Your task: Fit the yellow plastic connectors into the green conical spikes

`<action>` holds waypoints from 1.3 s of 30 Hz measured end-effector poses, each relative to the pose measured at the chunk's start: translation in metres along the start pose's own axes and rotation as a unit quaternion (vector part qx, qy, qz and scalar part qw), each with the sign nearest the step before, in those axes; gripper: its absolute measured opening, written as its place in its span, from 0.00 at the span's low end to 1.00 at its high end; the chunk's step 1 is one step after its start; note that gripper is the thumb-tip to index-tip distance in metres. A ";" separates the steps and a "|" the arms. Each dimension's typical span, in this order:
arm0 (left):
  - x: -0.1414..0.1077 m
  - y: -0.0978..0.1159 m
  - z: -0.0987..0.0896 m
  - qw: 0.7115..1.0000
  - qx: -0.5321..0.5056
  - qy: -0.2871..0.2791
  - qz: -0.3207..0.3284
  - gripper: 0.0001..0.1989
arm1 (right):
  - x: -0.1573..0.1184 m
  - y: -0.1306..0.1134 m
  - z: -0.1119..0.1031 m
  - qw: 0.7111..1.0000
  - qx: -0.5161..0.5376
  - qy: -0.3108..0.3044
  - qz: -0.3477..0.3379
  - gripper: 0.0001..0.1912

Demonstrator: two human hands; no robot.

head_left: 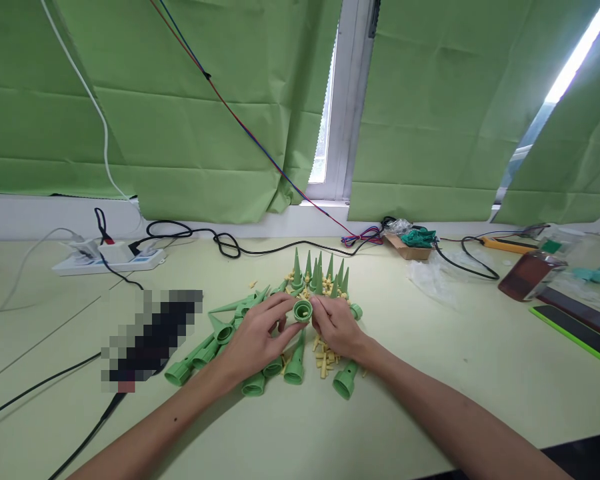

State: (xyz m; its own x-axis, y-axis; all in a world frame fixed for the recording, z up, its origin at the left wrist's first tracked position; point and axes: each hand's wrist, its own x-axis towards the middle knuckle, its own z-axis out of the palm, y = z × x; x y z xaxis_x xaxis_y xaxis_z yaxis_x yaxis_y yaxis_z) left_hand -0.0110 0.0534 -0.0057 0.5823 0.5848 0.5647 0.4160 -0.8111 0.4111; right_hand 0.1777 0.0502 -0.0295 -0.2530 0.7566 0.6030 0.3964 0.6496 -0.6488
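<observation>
Between the fingers and thumb of my left hand (265, 333) is a green cone-shaped nozzle (303, 311), its round open end facing me. A small yellow piece shows inside that opening. My right hand (337, 327) is closed right beside the nozzle's rim, fingers pressed together; what they pinch is hidden. More green nozzles lie around my left hand, such as one nozzle (294, 368) below it and another nozzle (345, 380) under my right wrist. Several nozzles (319, 275) stand point up behind the hands. Small yellow plastic pieces (324, 363) lie heaped between and beneath my hands.
A white power strip (110, 260) with plugs and cables sits at the back left. A pixelated dark object (153, 340) lies on the left. Farther right are a small cardboard box (407, 247), a dark reddish bottle (530, 275) and a green-edged phone-like slab (580, 333).
</observation>
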 end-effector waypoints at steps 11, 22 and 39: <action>-0.001 -0.001 0.000 0.999 0.045 0.014 0.001 0.17 | -0.001 0.000 0.003 0.999 -0.035 0.012 -0.010 0.19; 0.009 0.003 -0.002 0.981 -0.074 0.046 -0.171 0.15 | 0.000 -0.006 0.001 0.998 -0.036 0.042 -0.029 0.18; 0.009 0.005 -0.005 0.970 -0.151 -0.010 -0.192 0.20 | 0.000 -0.003 0.002 1.000 0.020 -0.008 -0.001 0.16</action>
State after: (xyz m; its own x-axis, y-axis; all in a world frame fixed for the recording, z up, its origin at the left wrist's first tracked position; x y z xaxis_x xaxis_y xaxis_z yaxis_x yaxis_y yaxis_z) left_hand -0.0069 0.0550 0.0049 0.4390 0.8414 0.3153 0.3837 -0.4929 0.7809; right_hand 0.1751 0.0481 -0.0282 -0.2684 0.7561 0.5969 0.3610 0.6534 -0.6654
